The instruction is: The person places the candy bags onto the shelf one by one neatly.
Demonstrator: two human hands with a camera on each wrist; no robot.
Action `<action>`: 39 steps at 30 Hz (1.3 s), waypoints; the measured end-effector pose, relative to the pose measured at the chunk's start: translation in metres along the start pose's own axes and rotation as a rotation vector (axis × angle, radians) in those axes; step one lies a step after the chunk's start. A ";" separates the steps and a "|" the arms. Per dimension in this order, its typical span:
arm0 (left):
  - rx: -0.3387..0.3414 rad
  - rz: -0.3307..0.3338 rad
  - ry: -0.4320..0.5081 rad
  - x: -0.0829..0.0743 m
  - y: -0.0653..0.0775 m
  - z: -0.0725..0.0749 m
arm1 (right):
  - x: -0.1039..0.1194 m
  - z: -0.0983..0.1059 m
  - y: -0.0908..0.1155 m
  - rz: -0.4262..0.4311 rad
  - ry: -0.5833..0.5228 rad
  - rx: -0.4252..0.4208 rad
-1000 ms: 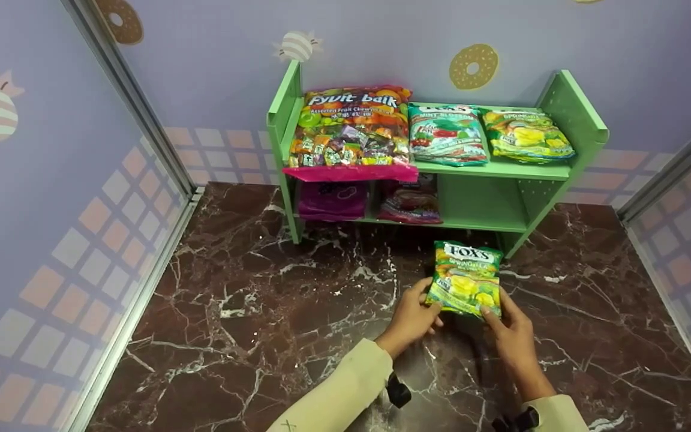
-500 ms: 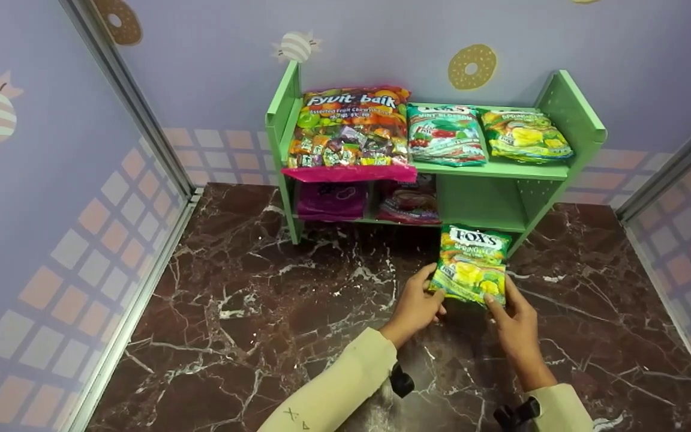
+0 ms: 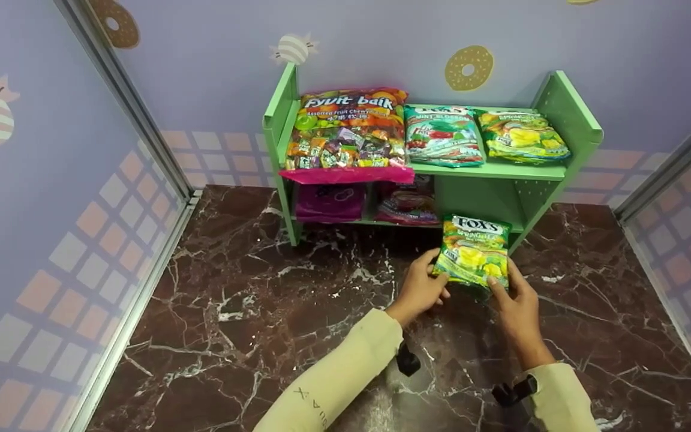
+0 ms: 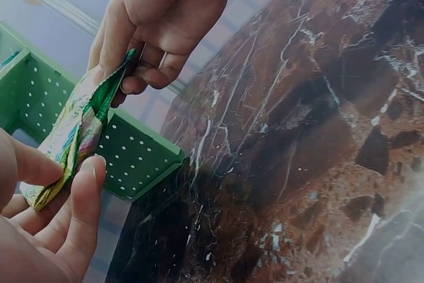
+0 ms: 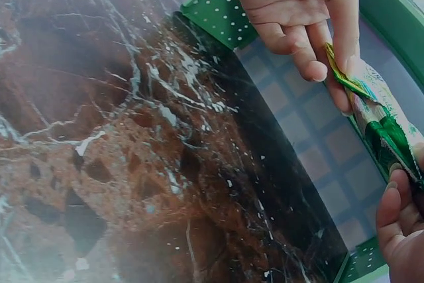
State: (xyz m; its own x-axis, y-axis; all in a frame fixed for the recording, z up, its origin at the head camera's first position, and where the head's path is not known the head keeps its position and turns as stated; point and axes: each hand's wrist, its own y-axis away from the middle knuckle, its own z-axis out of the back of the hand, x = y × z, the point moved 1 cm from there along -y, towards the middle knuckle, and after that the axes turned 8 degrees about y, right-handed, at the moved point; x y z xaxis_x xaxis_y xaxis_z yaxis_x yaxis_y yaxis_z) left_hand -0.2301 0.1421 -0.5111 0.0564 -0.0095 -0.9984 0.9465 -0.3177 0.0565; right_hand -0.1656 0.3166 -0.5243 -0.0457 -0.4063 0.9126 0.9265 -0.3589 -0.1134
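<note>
A green and yellow FOX'S candy bag (image 3: 474, 249) is held between both hands, its printed front facing up toward the head camera. My left hand (image 3: 420, 291) pinches its lower left corner, thumb on top. At the lower right corner, my right hand (image 3: 518, 309) grips with the thumb on the front and fingers behind. The bag's top overlaps the front of the lower level of a green shelf (image 3: 483, 204) in the head view. Both wrist views show the crimped bottom edge of the candy bag (image 4: 73, 137) between the fingertips.
The shelf's upper level bears a large Fyvit baik bag (image 3: 348, 129), a teal mint bag (image 3: 444, 137) and another yellow-green bag (image 3: 522, 137). Below lie a purple bag (image 3: 330, 203) and a dark red bag (image 3: 407, 201). Walls flank the dark marble surface (image 3: 249, 324).
Both hands have carried the candy bag forward, away from the body and slightly right, bringing its top from below the shelf's front to overlapping the lower level.
</note>
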 end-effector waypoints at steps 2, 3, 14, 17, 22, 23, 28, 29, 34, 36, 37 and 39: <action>-0.002 0.015 0.010 -0.001 -0.003 0.000 | 0.000 -0.001 -0.004 -0.013 0.015 0.000; -0.003 0.022 0.018 -0.001 -0.004 0.000 | 0.000 -0.001 -0.005 -0.021 0.023 0.000; 0.003 0.008 0.017 -0.007 -0.015 0.000 | 0.006 -0.006 -0.015 -0.066 -0.045 0.002; -0.005 0.006 0.011 -0.009 -0.017 -0.001 | 0.008 -0.008 -0.017 -0.075 -0.112 -0.007; -0.029 -0.006 0.022 -0.010 -0.020 -0.003 | 0.004 -0.013 -0.020 -0.049 -0.146 -0.042; -0.029 -0.011 0.022 -0.010 -0.020 -0.004 | 0.003 -0.014 -0.021 -0.046 -0.140 -0.051; -0.022 -0.010 0.045 -0.008 -0.022 -0.005 | 0.014 -0.014 -0.021 -0.066 -0.101 -0.080; -0.019 -0.003 0.051 -0.008 -0.022 -0.005 | 0.017 -0.014 -0.020 -0.071 -0.088 -0.086; 0.007 0.041 0.088 -0.008 -0.020 -0.005 | 0.019 -0.016 -0.021 -0.085 -0.067 -0.134; 0.004 0.055 0.098 -0.009 -0.018 -0.006 | 0.014 -0.019 -0.025 -0.090 -0.050 -0.162; 0.001 0.058 0.101 -0.009 -0.017 -0.006 | 0.010 -0.020 -0.026 -0.095 -0.040 -0.177; -0.002 0.055 0.109 -0.008 -0.016 -0.007 | 0.005 -0.022 -0.030 -0.095 -0.019 -0.211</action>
State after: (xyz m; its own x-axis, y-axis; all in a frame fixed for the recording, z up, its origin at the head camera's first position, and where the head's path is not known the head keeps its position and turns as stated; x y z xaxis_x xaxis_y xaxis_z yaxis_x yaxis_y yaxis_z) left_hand -0.2433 0.1535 -0.5040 0.1426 0.0762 -0.9868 0.9418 -0.3172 0.1115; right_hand -0.2016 0.3065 -0.5253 -0.1203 -0.3469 0.9302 0.8194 -0.5637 -0.1042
